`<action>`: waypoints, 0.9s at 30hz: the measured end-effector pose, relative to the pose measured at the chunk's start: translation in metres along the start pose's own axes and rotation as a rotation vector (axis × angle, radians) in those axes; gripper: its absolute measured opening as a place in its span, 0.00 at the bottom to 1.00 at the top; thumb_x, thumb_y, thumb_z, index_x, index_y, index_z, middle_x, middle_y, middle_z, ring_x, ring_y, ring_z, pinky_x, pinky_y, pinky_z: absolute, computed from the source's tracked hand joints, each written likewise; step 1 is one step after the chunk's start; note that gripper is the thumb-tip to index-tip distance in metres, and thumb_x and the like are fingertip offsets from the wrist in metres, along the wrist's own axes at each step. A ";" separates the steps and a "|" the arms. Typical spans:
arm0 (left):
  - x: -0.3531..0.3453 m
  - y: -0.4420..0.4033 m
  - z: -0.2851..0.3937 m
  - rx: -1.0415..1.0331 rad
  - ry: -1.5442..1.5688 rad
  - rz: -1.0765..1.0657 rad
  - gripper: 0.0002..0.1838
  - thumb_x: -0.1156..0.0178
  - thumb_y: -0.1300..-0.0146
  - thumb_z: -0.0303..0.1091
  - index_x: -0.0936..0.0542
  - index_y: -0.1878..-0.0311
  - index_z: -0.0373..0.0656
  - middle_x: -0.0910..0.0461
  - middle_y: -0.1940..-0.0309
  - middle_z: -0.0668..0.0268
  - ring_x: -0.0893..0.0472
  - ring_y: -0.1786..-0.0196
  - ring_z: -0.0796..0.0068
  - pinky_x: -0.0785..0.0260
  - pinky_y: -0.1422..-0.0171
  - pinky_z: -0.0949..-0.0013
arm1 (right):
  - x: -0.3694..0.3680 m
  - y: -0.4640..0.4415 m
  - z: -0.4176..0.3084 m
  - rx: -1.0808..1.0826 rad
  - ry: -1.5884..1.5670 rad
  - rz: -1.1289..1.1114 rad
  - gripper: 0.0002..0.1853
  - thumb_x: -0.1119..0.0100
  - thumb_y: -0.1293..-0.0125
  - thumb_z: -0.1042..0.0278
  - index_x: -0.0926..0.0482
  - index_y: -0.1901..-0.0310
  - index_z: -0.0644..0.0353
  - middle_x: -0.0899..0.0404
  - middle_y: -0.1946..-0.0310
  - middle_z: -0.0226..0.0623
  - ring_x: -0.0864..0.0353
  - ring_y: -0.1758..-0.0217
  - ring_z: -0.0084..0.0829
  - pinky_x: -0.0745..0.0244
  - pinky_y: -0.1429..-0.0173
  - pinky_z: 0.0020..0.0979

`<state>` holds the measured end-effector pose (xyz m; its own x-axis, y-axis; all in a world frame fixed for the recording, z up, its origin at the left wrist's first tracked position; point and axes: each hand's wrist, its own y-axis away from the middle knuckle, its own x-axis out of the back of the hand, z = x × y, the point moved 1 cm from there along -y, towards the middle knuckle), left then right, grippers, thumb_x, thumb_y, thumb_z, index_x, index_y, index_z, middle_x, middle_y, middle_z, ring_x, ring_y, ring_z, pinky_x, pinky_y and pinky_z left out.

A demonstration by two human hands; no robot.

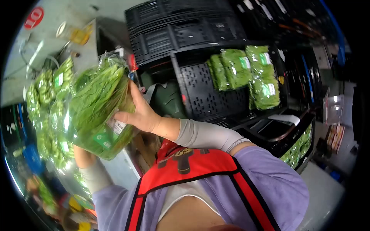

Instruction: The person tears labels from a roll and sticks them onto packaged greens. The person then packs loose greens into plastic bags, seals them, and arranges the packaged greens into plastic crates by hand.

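A clear plastic bag of leafy greens [98,102], with a white and green label on its front, is held up in front of me at the left. My right hand [142,111] grips its right side, the thumb lying by the label and the fingers around the edge. From below, my left hand [84,156] reaches up against the bag's underside; its fingers are hidden behind the greens. Right of centre, a black crate [196,94] holds several similar bags of greens [235,69] along its right part.
More bagged greens [46,104] are piled at the left, behind the held bag. Folded black crates [181,27] are stacked beyond the crate. A lower crate [279,134] with bagged greens stands at the right. Dark green boots or similar [167,100] are near the centre.
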<state>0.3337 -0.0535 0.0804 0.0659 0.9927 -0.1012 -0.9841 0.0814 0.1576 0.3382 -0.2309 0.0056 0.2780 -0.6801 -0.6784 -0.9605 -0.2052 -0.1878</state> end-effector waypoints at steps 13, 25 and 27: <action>-0.253 -0.006 -0.112 0.390 0.267 -0.477 0.24 0.46 0.39 0.33 0.33 0.41 0.34 0.26 0.47 0.54 0.23 0.50 0.61 0.30 0.44 0.64 | 0.120 0.145 -0.224 0.265 0.778 0.334 0.50 0.27 0.54 0.65 0.52 0.35 0.69 0.36 0.42 0.51 0.36 0.37 0.38 0.40 0.35 0.35; -0.350 -0.010 -0.310 0.953 0.867 -0.568 0.22 0.46 0.39 0.33 0.31 0.42 0.35 0.25 0.48 0.56 0.23 0.52 0.63 0.30 0.46 0.66 | 0.307 0.227 -0.145 -0.567 0.723 0.725 0.40 0.32 0.48 0.69 0.44 0.36 0.66 0.28 0.49 0.49 0.26 0.49 0.36 0.30 0.46 0.31; -0.343 -0.010 -0.321 0.987 0.899 -0.557 0.22 0.46 0.39 0.33 0.31 0.42 0.35 0.25 0.49 0.56 0.23 0.52 0.63 0.30 0.46 0.66 | 0.298 0.227 -0.149 -0.501 0.772 0.669 0.41 0.32 0.48 0.69 0.45 0.36 0.67 0.29 0.48 0.47 0.26 0.49 0.36 0.31 0.46 0.32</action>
<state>0.2676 -0.4233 -0.2018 -0.0936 0.4517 -0.8872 -0.3284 0.8272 0.4558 0.2045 -0.5854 -0.1331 -0.1891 -0.9751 0.1156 -0.8544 0.2214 0.4700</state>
